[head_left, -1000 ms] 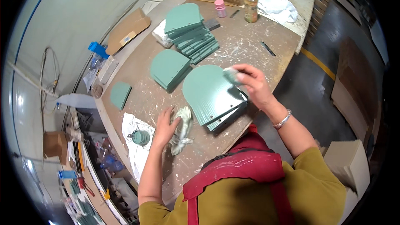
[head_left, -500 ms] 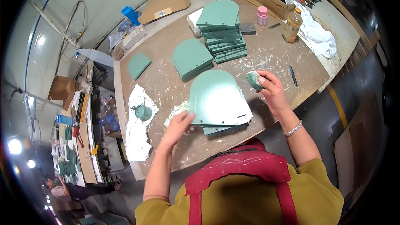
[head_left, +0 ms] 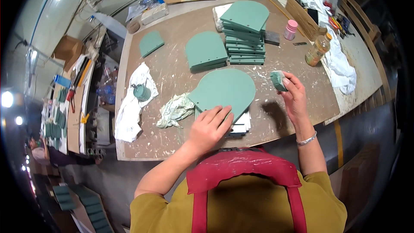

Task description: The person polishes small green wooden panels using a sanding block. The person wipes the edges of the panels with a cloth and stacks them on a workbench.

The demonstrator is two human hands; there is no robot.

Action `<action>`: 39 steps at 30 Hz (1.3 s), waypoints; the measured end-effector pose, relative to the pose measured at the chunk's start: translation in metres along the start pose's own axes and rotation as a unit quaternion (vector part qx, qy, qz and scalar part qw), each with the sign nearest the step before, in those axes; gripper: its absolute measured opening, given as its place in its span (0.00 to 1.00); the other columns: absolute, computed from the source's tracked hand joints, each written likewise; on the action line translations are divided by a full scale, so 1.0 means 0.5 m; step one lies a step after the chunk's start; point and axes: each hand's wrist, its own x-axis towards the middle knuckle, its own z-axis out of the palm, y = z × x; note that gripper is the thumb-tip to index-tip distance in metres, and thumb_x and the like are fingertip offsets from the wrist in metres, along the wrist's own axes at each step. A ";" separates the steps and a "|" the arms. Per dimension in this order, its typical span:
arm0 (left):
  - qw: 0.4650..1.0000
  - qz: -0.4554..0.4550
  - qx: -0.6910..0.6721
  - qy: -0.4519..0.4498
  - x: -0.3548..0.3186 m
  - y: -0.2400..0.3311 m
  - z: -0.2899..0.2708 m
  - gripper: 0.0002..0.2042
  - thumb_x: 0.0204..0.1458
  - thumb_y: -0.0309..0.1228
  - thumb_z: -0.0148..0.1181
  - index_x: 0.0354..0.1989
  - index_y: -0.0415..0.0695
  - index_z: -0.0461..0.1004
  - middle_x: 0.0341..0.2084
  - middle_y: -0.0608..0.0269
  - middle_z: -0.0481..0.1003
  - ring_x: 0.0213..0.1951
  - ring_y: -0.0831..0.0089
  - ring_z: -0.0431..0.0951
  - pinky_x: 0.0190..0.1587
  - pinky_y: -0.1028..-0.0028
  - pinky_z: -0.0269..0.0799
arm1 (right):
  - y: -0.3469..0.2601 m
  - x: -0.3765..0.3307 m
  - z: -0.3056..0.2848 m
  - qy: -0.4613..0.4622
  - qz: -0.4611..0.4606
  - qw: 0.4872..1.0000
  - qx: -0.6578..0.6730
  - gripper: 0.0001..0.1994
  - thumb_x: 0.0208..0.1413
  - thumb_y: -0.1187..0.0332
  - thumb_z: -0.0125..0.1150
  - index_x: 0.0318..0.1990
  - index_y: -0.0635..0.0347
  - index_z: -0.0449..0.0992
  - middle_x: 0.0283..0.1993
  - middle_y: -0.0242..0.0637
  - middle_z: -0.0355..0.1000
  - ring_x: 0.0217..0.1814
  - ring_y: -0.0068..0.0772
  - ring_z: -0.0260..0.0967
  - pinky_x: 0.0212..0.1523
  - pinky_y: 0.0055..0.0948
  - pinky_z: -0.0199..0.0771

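Note:
A flat green panel (head_left: 226,88), rounded at one end, lies askew on a low pile in front of me. My left hand (head_left: 210,128) rests on its near edge, fingers stretched out over the surface, thumb side partly hidden. To the right, my right hand (head_left: 294,92) pinches a small crumpled pad (head_left: 278,81), stained green and pale, above the table and apart from the panel. Beside the panel's left corner is a crumpled, green-stained cloth (head_left: 177,110). Under the panel, edges of white sheets (head_left: 243,123) show.
Beyond stand a tall stack of green panels (head_left: 246,45), a shorter stack (head_left: 206,51) and a small green piece (head_left: 151,43). A round green container (head_left: 141,92) sits on white cloth (head_left: 131,118) at left. A bottle (head_left: 318,51) and pink jar (head_left: 290,30) stand at right.
The green panel has turned clockwise on its pile. My left hand has moved from beside its left corner onto its near edge. The right hand still holds the pad; the whole view has shifted.

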 end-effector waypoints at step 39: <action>0.981 -0.153 -0.112 -0.047 -0.100 0.004 0.088 0.32 0.50 0.54 0.64 0.64 0.56 0.70 0.63 0.58 0.65 0.68 0.56 0.60 0.68 0.49 0.51 | 0.141 0.096 0.376 -0.370 -0.295 0.662 -0.582 0.08 0.50 0.73 0.66 0.38 0.63 0.78 0.40 0.45 0.68 0.43 0.50 0.71 0.43 0.43 0.74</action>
